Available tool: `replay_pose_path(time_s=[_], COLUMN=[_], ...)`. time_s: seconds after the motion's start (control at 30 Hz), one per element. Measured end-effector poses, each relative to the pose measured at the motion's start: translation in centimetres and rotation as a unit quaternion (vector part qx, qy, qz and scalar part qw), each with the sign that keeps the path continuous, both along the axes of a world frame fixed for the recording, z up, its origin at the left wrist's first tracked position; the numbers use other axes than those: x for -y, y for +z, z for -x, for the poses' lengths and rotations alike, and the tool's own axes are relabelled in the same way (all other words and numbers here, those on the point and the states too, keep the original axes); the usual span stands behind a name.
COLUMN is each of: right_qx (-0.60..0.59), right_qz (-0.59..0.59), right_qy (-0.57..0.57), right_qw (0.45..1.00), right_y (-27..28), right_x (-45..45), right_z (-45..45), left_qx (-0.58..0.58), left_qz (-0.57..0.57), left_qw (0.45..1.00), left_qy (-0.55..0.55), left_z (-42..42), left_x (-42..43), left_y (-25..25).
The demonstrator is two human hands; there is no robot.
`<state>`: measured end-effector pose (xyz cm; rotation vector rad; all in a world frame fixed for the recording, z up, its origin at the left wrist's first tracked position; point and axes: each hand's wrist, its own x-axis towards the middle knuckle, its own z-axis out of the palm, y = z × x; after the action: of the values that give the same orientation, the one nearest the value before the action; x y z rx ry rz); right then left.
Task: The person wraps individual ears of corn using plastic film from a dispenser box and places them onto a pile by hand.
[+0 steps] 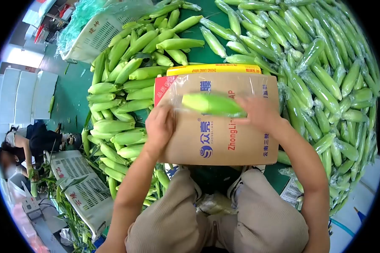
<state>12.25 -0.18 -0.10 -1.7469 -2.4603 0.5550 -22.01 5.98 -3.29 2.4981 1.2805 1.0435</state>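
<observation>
A green ear of corn [211, 104], blurred by motion, lies across the top of a brown cardboard box [240, 147] over my knees. My right hand [259, 114] has its fingers and thumb around the corn's right end. At the box's left edge, my left hand [159, 123] is closed with curled fingers, close to the corn's pale tip; what it may pinch is hidden. A clear sheen, like plastic film, shows on the box top. Behind it a yellow box [215, 68] marked as wrap stands against the far edge.
Unwrapped corn [135, 82] is heaped on the left, film-wrapped corn [308, 80] on the right. A white crate [93, 40] with green netting stands at the back left. Another white crate [78, 181] and a crouching person [33, 143] are at the lower left.
</observation>
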Motion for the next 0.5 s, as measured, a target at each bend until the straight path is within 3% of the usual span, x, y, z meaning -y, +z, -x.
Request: replay_pose_path(time_s=[0.07, 0.1, 0.2, 0.27, 0.37, 0.47, 0.5], right_qx=[-0.037, -0.047, -0.051, -0.031, -0.013, -0.040, -0.014], right_qz=[0.017, 0.042, 0.111, 0.153, -0.168, -0.219, -0.232], right_qy=[0.074, 0.072, 0.078, 0.056, 0.018, -0.069, -0.050], right_qw=[0.996, 0.995, 0.989, 0.986, 0.986, 0.973, 0.971], right_y=[-0.8, -0.9, 0.6, 1.8, 1.3, 1.8, 1.6], right_x=[2.1, 3.4, 4.2, 3.8, 2.8, 0.3, -0.8], right_z=[0.7, 1.3, 2.7, 3.0, 2.9, 3.2, 3.5], left_qx=[0.051, 0.089, 0.065, -0.037, -0.174, -0.257, -0.230], left_qz=[-0.033, 0.008, 0.007, 0.070, 0.066, 0.088, 0.071], left_qw=[0.997, 0.996, 0.997, 0.995, 0.981, 0.962, 0.970], left_qy=[-0.043, -0.018, -0.044, -0.068, -0.050, -0.010, 0.033], left_z=[0.8, 0.6, -0.6, -1.0, -3.6, -6.7, -7.8], left_x=[2.5, 4.8, 8.6, 9.5, 5.9, -3.6, -6.7], left_y=[0.7, 0.6, 0.0, 0.0, 3.2, 2.5, 2.5])
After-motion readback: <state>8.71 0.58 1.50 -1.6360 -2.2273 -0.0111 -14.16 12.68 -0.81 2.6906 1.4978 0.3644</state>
